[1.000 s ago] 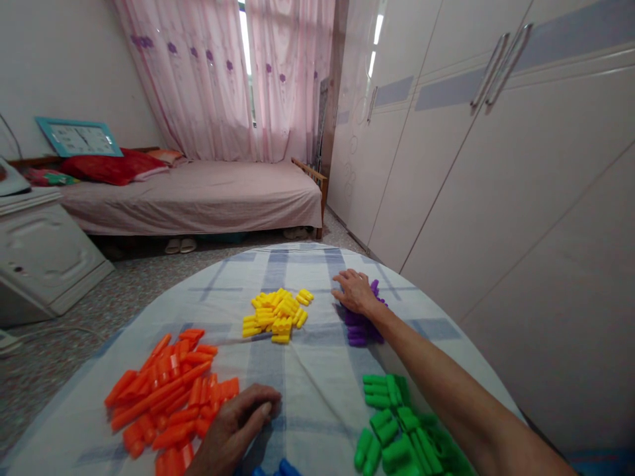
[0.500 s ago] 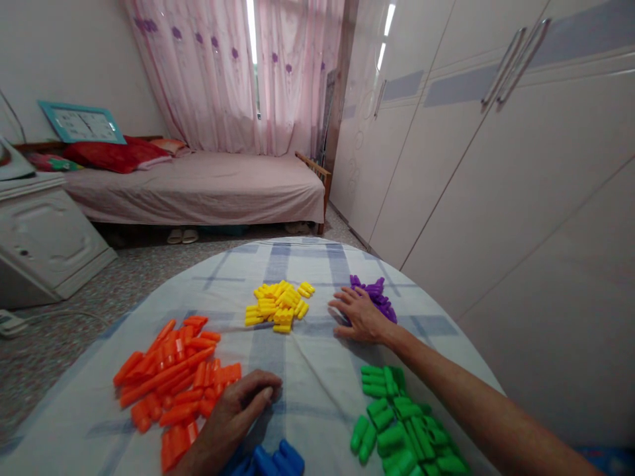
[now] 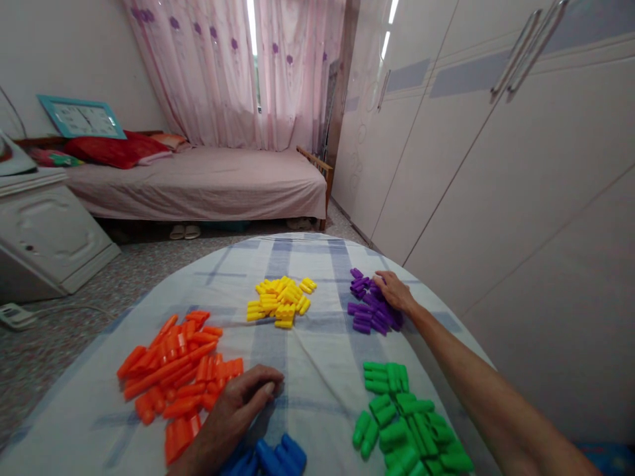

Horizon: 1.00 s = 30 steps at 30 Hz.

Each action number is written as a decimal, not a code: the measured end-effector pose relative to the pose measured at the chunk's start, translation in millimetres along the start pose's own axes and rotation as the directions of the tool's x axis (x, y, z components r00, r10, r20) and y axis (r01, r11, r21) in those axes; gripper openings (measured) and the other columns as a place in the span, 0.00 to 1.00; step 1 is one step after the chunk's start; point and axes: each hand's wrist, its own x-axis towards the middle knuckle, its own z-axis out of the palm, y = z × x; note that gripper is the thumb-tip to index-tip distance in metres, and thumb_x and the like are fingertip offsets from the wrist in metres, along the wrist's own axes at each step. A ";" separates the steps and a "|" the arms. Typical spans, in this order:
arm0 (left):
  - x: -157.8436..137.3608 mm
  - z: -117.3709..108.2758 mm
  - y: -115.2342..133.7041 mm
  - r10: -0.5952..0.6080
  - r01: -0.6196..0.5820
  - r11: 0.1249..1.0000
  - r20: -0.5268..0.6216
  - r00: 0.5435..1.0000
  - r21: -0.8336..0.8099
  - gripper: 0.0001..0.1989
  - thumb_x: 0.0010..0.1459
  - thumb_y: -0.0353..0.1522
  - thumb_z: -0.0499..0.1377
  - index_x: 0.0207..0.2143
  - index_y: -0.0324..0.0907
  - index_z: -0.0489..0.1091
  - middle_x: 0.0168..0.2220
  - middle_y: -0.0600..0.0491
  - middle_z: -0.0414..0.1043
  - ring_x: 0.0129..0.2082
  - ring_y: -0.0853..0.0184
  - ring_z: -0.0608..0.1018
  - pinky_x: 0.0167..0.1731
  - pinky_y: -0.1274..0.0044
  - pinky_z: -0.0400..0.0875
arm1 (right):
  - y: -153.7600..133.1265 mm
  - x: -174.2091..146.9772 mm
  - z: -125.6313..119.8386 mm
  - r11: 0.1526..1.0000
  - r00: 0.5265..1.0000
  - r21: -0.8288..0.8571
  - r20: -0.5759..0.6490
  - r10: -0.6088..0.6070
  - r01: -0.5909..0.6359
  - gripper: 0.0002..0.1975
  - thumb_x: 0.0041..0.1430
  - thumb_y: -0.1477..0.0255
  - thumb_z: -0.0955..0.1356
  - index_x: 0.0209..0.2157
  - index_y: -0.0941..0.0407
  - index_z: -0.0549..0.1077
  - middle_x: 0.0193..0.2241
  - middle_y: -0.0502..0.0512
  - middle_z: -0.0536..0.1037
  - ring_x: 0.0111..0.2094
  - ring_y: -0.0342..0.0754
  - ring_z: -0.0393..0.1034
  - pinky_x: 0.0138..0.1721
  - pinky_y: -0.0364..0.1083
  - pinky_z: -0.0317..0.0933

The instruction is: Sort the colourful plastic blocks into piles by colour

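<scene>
My right hand is at the far right side of a pile of purple plastic tube-like pieces. Its bent fingers touch the top of the pile and no piece is pinched between them that I can see. My left hand rests on the table with fingers curled together and the thumb against them; nothing shows in it. It lies between a heap of orange pieces and some blue pieces at the near edge of the view.
Yellow pieces form a pile at the table's middle. Green pieces lie near my right forearm. A checked cloth covers the round table. Beyond it stand a bed and, to the right, a tall wardrobe.
My right hand has moved right, from the left side of the purple pieces to their far right side, uncovering more of them. The left hand stays where it was.
</scene>
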 end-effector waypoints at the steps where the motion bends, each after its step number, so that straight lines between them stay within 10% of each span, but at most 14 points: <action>1: -0.2 0.0 0.7 0.003 -0.003 1.000 0.003 1.000 0.004 0.16 0.58 0.42 0.53 0.40 0.43 0.73 0.36 0.51 0.74 0.37 0.65 0.75 0.37 0.77 0.71 | 4.3 -4.7 -1.0 1.000 0.999 0.017 -0.040 -0.013 0.013 0.23 0.65 0.61 0.54 0.53 0.56 0.66 0.55 0.61 0.67 0.55 0.55 0.61 0.53 0.56 0.56; 7: -3.0 -0.2 9.6 0.055 -0.057 0.997 0.059 0.997 0.045 0.14 0.58 0.38 0.54 0.42 0.43 0.73 0.41 0.50 0.75 0.42 0.64 0.75 0.44 0.75 0.69 | 0.9 -86.8 -24.6 0.969 0.940 0.182 -0.325 -0.101 0.167 0.24 0.63 0.60 0.55 0.52 0.58 0.67 0.52 0.62 0.69 0.55 0.55 0.61 0.57 0.59 0.54; 15: -10.9 -0.1 20.9 0.141 -0.155 0.987 0.278 0.950 0.031 0.16 0.55 0.37 0.58 0.45 0.43 0.73 0.48 0.50 0.73 0.49 0.62 0.73 0.51 0.72 0.65 | -112.9 -254.2 -23.2 0.841 0.926 0.389 -0.138 -0.352 0.377 0.21 0.62 0.66 0.60 0.57 0.49 0.60 0.60 0.53 0.61 0.62 0.51 0.52 0.60 0.56 0.53; 25: -52.8 13.6 44.9 0.196 -0.213 0.977 0.458 0.867 -0.015 0.14 0.56 0.37 0.56 0.42 0.40 0.75 0.41 0.53 0.76 0.43 0.65 0.75 0.46 0.76 0.67 | -178.6 -306.2 26.6 0.702 0.915 0.634 -0.022 -0.403 0.325 0.25 0.61 0.69 0.62 0.59 0.53 0.57 0.55 0.56 0.67 0.55 0.48 0.62 0.55 0.50 0.59; 28: -66.9 -0.8 43.3 0.155 -0.208 0.967 0.310 0.938 0.146 0.14 0.56 0.37 0.56 0.42 0.42 0.74 0.40 0.53 0.76 0.42 0.65 0.75 0.45 0.76 0.69 | -174.0 -309.9 26.6 0.688 0.892 0.623 -0.034 -0.451 0.372 0.23 0.61 0.69 0.62 0.58 0.53 0.59 0.53 0.56 0.69 0.53 0.48 0.64 0.54 0.48 0.60; 30: -70.1 -23.1 35.3 0.230 -0.215 0.929 -0.014 0.973 0.300 0.14 0.57 0.37 0.55 0.42 0.43 0.73 0.43 0.51 0.75 0.45 0.64 0.74 0.49 0.73 0.67 | -169.6 -309.1 29.9 0.712 0.895 0.588 -0.045 -0.443 0.382 0.21 0.62 0.70 0.61 0.57 0.54 0.61 0.53 0.56 0.70 0.53 0.48 0.64 0.54 0.48 0.60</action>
